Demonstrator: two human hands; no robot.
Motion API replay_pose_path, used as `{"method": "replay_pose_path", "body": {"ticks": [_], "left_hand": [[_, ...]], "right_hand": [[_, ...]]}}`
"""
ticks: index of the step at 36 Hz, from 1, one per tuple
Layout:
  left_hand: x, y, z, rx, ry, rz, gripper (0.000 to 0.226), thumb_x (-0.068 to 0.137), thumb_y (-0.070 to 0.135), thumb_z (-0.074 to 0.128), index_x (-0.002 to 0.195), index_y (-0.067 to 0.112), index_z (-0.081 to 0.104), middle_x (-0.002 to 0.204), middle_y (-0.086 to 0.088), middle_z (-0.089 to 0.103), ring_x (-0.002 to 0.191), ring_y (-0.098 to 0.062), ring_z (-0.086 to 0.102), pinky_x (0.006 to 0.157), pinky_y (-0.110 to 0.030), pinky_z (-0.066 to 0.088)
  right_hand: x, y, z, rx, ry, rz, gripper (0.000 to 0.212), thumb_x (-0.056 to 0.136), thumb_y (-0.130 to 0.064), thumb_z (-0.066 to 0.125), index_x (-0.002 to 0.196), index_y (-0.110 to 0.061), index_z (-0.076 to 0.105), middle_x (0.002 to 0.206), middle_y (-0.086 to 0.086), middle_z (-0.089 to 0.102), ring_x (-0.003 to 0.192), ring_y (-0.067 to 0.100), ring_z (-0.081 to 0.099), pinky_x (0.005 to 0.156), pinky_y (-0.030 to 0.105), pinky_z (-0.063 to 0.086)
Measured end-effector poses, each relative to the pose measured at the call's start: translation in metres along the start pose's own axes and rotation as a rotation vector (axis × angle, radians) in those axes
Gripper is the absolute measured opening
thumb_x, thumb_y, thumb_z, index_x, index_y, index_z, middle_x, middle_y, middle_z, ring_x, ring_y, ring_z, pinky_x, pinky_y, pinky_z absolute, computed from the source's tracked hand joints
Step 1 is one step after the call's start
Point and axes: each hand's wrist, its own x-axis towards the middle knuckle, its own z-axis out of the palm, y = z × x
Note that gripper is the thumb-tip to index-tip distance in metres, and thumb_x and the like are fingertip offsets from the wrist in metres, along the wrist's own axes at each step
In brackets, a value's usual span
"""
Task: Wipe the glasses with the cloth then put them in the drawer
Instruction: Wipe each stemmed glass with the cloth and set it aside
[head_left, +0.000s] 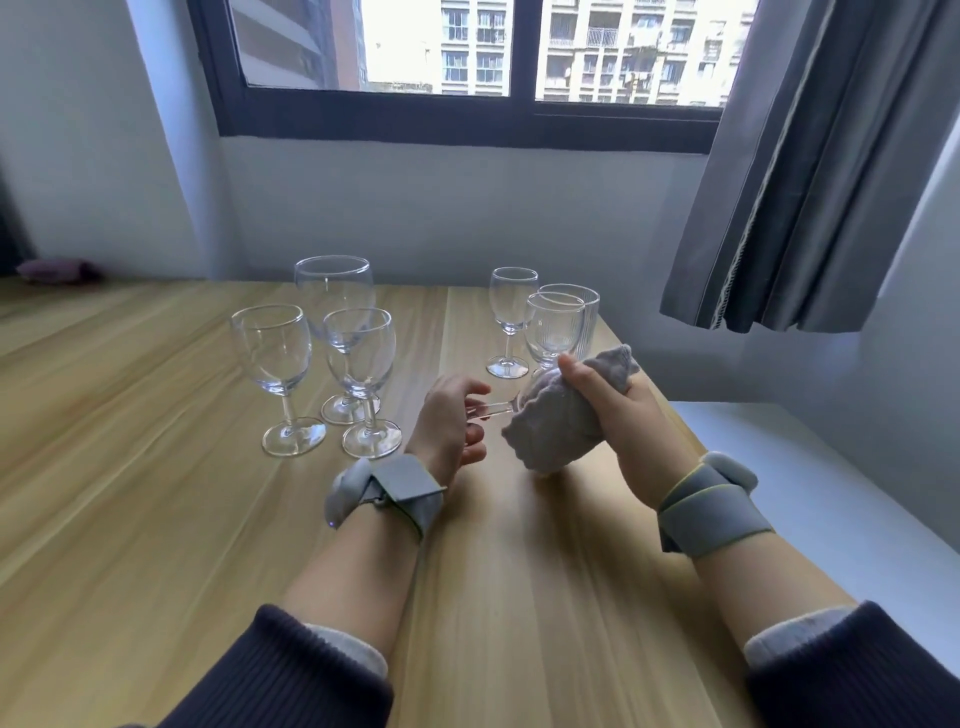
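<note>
At centre frame, my left hand (451, 422) is pinching a glass (493, 409) by its stem while my right hand (615, 410) is gripping the cloth (556, 415) around its bowl.

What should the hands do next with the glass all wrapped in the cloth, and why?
Probably twist the held glass a little by its stem while the right hand rubs. The left hand pinches the stem, and the grey cloth covers the bowl, so wiping seems underway. No drawer shows yet.
</note>
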Motion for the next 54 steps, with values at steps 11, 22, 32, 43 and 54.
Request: {"method": "replay_pose_path", "body": {"ticks": [11,22,32,43,54], "left_hand": [[0.003,-0.001,0.000,0.029,-0.002,0.145,0.013,0.094,0.008,0.038,0.089,0.012,0.049,0.069,-0.002,0.039,0.042,-0.007,0.026,0.036,-0.014,0.019],[-0.003,0.001,0.004,0.144,-0.032,0.262,0.018,0.089,-0.002,0.038,0.091,0.011,0.050,0.066,-0.002,0.037,0.048,-0.009,0.028,0.040,-0.018,0.019],[-0.006,-0.008,0.007,0.183,-0.039,0.270,0.016,0.090,-0.003,0.037,0.092,0.008,0.049,0.071,-0.003,0.037,0.050,-0.011,0.029,0.037,-0.019,0.022],[-0.007,-0.003,0.005,0.190,-0.040,0.318,0.021,0.089,-0.006,0.036,0.089,0.010,0.050,0.076,-0.005,0.039,0.052,-0.012,0.028,0.035,-0.018,0.024],[-0.004,-0.003,0.003,0.204,-0.024,0.376,0.020,0.069,0.015,0.042,0.086,0.012,0.052,0.073,-0.004,0.039,0.052,-0.012,0.031,0.037,-0.018,0.026]], "right_hand": [[0.005,0.004,0.001,0.072,-0.065,0.097,0.033,0.086,-0.031,0.065,0.105,-0.003,0.069,0.096,0.010,0.070,0.091,0.019,0.066,0.083,0.029,0.052],[0.004,0.001,-0.008,0.076,-0.146,0.143,0.043,0.081,-0.030,0.069,0.107,0.004,0.065,0.093,0.012,0.068,0.086,0.017,0.065,0.066,0.022,0.052],[0.006,0.005,-0.007,0.144,-0.011,0.180,0.027,0.082,-0.031,0.069,0.097,-0.009,0.062,0.095,0.008,0.065,0.084,0.015,0.063,0.077,0.025,0.051],[0.003,0.003,-0.004,0.186,-0.031,0.184,0.031,0.083,-0.028,0.069,0.106,-0.007,0.063,0.095,0.008,0.066,0.081,0.014,0.064,0.072,0.024,0.052],[0.006,0.007,-0.003,0.142,-0.045,0.170,0.036,0.084,-0.029,0.067,0.105,0.000,0.067,0.091,0.010,0.068,0.084,0.018,0.065,0.081,0.030,0.051]]}}
